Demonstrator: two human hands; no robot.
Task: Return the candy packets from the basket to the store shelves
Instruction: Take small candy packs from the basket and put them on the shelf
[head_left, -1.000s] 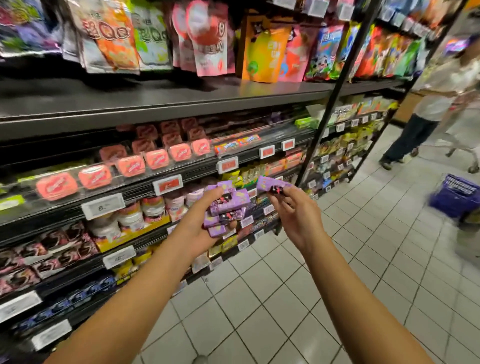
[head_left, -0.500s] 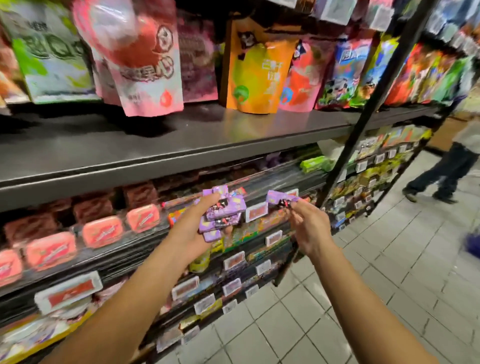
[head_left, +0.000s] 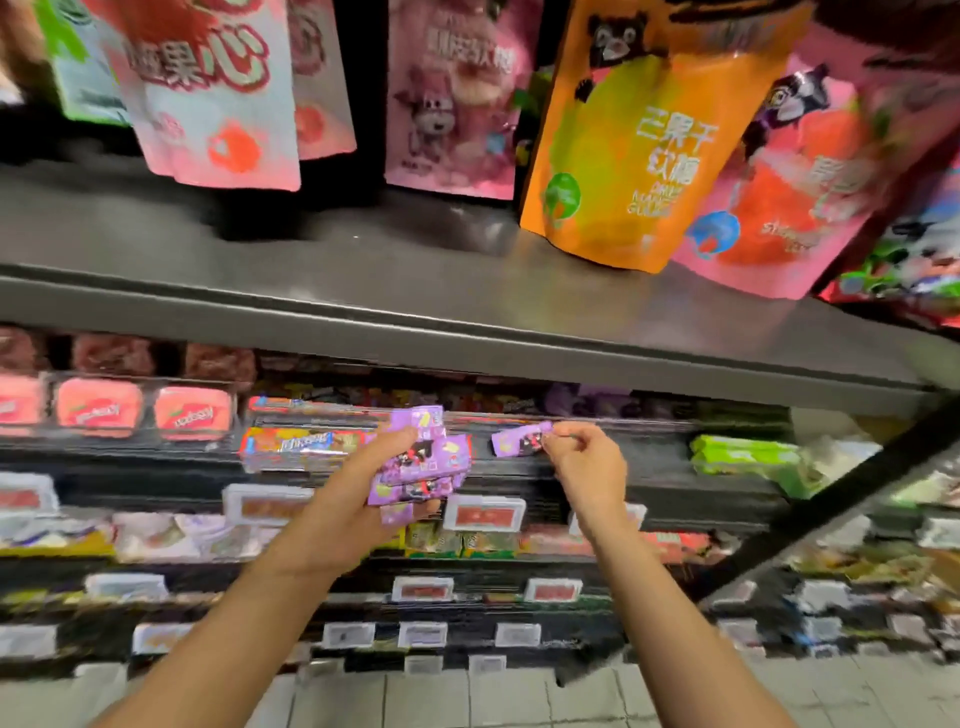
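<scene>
Your left hand (head_left: 358, 493) holds a stack of purple candy packets (head_left: 423, 467), and your right hand (head_left: 589, 467) pinches one purple packet (head_left: 517, 440) near the shelf (head_left: 467, 332).

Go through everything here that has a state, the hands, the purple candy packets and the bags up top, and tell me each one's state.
left hand: grips a stack of purple packets
stack of purple packets: held, fanned unevenly, off the shelf
right hand: pinches a single purple packet
single purple packet: held at one end, in front of the shelf
orange pouch: upright on the upper shelf
</scene>
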